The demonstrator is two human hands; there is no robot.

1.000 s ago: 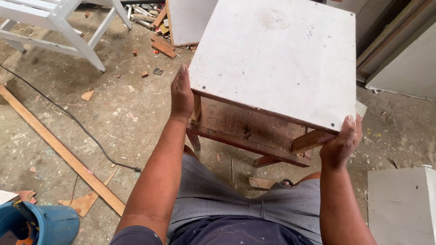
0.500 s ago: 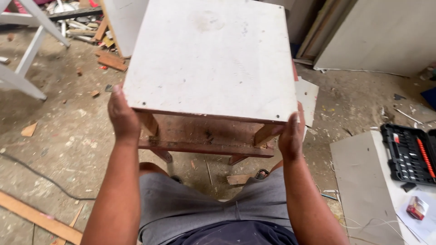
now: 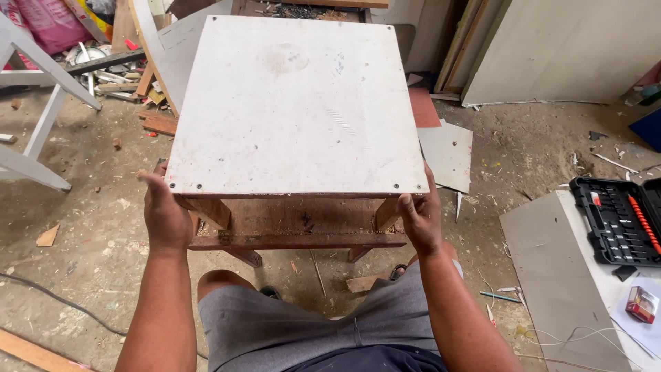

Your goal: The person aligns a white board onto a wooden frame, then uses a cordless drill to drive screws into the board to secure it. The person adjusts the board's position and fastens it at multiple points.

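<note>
A small wooden table with a square white top and brown legs stands lifted in front of me, above a dusty concrete floor. My left hand grips its near left corner, fingers under the top beside the left leg. My right hand grips the near right corner, thumb along the edge of the top. A brown crossbar runs between the two near legs. My knees in grey shorts show below the table.
An open black tool case lies on a white board at the right, with a small red box near it. Grey panels lie on the floor. A white frame and wood scraps stand at the left.
The view has swung right and the table now sits squarer in front of me; both hands keep their grip on its near corners. The tool case has come further into view.
</note>
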